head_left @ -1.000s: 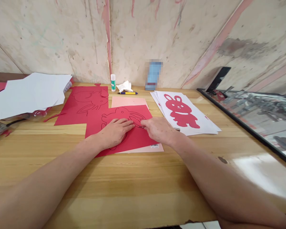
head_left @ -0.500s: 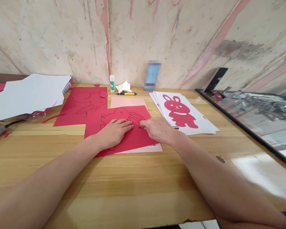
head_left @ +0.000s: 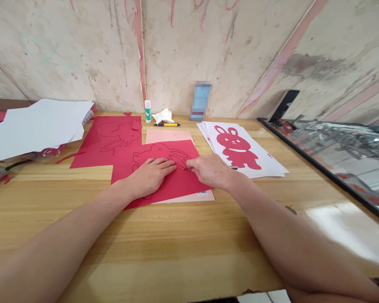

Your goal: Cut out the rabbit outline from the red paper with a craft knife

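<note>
A red sheet of paper [head_left: 181, 185] with a rabbit outline drawn in dark lines lies in front of me. My left hand [head_left: 153, 174] rests flat on it, fingers stretched together over the drawing and hiding part of the rabbit. Pinched in my right hand [head_left: 208, 169] is a slim craft knife [head_left: 233, 168]; its tip touches the paper by the rabbit's long ears, and most of its handle is covered by my fingers. Under the red sheet, a pale pink board [head_left: 167, 134] shows at the back and front edges.
A second red sheet [head_left: 91, 155] with a rabbit drawing lies left, beside white papers [head_left: 34, 126]. Behind are a glue stick [head_left: 148, 112], a crumpled tissue [head_left: 163, 115] and a pen [head_left: 167, 124]. Right are white sheets [head_left: 271, 168] bearing a red rabbit cutout [head_left: 238, 145], and a black-framed glass panel [head_left: 318, 168].
The knife tip and my right hand have shifted very slightly along the ear outline. My left hand stays pressed on the sheet; the whole view has drifted a little.
</note>
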`<state>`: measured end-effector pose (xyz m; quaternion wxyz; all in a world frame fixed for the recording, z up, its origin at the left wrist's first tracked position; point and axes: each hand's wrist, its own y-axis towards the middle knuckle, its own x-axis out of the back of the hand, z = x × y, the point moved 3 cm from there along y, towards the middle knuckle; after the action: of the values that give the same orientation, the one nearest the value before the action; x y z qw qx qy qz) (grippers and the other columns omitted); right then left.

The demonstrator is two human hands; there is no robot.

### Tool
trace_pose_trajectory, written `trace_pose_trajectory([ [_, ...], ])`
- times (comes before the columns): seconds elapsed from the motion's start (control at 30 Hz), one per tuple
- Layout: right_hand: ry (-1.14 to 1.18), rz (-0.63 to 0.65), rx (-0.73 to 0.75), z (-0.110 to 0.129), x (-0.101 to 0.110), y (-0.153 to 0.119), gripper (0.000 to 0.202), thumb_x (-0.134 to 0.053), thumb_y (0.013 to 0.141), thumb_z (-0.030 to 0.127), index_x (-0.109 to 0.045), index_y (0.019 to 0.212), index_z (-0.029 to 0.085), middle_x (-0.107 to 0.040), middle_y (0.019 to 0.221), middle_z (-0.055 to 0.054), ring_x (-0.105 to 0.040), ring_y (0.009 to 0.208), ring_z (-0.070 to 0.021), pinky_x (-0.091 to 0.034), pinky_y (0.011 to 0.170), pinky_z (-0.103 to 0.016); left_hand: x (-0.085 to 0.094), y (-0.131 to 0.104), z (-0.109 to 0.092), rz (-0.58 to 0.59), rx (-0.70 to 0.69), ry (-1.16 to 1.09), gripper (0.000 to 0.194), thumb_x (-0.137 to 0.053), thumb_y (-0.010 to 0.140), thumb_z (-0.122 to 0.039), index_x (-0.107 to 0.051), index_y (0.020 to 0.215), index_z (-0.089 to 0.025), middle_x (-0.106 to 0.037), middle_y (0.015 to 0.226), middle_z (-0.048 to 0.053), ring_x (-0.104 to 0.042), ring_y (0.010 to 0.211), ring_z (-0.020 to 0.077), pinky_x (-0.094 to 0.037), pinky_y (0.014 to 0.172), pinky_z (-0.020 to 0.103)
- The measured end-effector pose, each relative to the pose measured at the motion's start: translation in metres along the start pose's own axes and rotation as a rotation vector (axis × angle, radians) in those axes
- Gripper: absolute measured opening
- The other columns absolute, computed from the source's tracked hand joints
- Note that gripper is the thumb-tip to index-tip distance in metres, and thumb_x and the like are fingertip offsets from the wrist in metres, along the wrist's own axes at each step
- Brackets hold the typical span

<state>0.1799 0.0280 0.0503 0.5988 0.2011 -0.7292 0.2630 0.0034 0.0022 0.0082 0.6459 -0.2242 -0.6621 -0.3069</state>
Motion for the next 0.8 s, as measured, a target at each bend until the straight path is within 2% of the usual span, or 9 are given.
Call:
trace_pose_trajectory([
  [0.8,0.032,0.021,-0.009,-0.0073,0.0006,-0.0016,0.026,-0.041,0.085,0.02,-0.065,0.092,0.023,-0.066,0.073,-0.003,-0.054,0.065,-0.0152,-0.023,0.053,-0.026,0.0002,-0.0008,0.0003,-0.004,0.003,0.0,0.046,-0.028,0.092,-0.014,-0.043,0.136,-0.019,-0.044,0.141,0.004,-0.041,0.126,0.0218,-0.037,0.095,0.037],
])
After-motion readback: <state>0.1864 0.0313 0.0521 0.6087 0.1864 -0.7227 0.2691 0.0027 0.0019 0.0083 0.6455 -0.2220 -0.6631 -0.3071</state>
